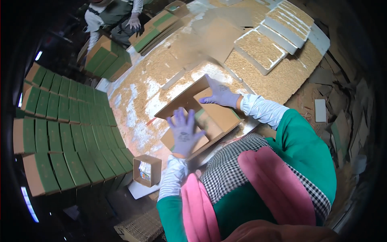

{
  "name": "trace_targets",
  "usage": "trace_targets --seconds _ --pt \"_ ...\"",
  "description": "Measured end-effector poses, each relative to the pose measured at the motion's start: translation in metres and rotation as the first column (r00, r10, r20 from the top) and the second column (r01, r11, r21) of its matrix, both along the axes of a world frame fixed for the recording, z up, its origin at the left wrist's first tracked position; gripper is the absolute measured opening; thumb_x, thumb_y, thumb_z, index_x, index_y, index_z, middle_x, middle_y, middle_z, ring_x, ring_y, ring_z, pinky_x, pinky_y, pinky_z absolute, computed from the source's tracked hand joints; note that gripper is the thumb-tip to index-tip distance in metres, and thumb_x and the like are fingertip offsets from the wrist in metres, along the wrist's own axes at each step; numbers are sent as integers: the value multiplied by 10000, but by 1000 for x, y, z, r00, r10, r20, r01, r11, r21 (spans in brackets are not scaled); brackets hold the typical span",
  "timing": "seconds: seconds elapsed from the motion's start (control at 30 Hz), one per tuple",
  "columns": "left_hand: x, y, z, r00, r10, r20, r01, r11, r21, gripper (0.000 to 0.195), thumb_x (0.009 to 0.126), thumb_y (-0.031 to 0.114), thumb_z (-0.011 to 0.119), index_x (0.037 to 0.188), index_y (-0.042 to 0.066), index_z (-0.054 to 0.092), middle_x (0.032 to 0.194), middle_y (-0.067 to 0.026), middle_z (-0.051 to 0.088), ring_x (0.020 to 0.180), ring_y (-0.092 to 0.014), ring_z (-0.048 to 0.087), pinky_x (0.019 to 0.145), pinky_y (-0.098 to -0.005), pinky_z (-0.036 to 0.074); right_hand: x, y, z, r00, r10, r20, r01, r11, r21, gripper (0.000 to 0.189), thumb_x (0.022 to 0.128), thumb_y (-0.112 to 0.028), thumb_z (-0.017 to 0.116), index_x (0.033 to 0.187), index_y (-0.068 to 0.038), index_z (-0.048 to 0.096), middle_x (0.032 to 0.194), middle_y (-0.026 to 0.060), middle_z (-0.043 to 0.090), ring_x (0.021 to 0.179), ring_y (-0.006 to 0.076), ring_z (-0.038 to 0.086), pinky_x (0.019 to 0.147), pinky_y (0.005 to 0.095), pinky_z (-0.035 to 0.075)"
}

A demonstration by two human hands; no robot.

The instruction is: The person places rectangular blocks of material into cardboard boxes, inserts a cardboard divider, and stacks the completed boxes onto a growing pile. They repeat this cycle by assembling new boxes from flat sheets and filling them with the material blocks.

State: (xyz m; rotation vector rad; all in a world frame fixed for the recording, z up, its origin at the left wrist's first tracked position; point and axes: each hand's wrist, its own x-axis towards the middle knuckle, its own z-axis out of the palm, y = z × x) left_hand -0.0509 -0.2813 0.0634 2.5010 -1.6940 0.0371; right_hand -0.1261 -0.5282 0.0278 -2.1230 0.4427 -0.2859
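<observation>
A cardboard box (211, 121) with raised flaps lies before me at the table's near edge, its green printed surface partly visible between the flaps. Over its left part is my left hand (184, 133) in a lavender glove, fingers spread, palm down on or just above a flap. My right hand (219, 93), gloved alike, rests at the far right corner, its thumb over a brown flap and its fingers along the raised long flap (184, 98). Neither hand is closed around anything. The undersides of both hands are hidden.
Rows of green and brown cartons (69, 121) are stacked at left. A small open box (147, 171) holding printed papers stands near the table corner. Trays of grain-like material (260, 50) lie at upper right on the strewn table (136, 99). A co-worker (112, 18) stands beyond, by more cartons.
</observation>
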Motion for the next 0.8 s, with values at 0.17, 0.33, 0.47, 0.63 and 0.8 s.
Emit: trace_targets --seconds 0.17,0.33,0.47,0.63,0.8 --pt "2 -11 20 989 73 127 -55 989 -139 844 761 367 759 1421 4 377 1390 -209 418 1319 -386 363 1124 -598 190 -13 9 -35 988 -127 88 145 959 -243 899 841 -258 695 1496 47 160 1436 311 370 1268 395 474 1037 403 420" --pt "-5 17 -30 987 -118 -106 88 964 -252 337 839 240 657 1137 85 649 1142 -129 584 1113 -293 534 1078 -516 299 -118 27 31 882 -208 422 261 963 -69 535 877 -208 631 1354 -14 488 1326 215 530 1270 348 491 1094 449 357" --pt "51 -6 -23 896 -81 -437 49 995 -83 333 917 365 574 1116 118 679 1397 -229 466 1331 -444 348 1137 -536 157 -66 30 12 971 199 134 -78 789 -609 632 940 -424 547 1430 -51 405 1431 195 433 1366 380 361 1147 518 230" --pt "4 14 -33 970 -44 -239 -5 980 -198 664 839 456 656 1290 1 481 1450 -264 377 1377 -435 306 1156 -525 168 -50 30 -35 978 -90 187 112 988 -109 668 961 -464 510 1438 -19 367 1441 212 418 1317 366 430 1109 447 332" --pt "25 70 -25 558 -112 -822 -662 537 -522 789 957 420 528 1521 1 168 1532 -184 270 1411 -299 266 1164 -416 242 -49 68 -12 999 -14 39 -2 921 391 705 938 -534 518 1373 13 418 1218 238 579 1093 301 591 892 406 469"
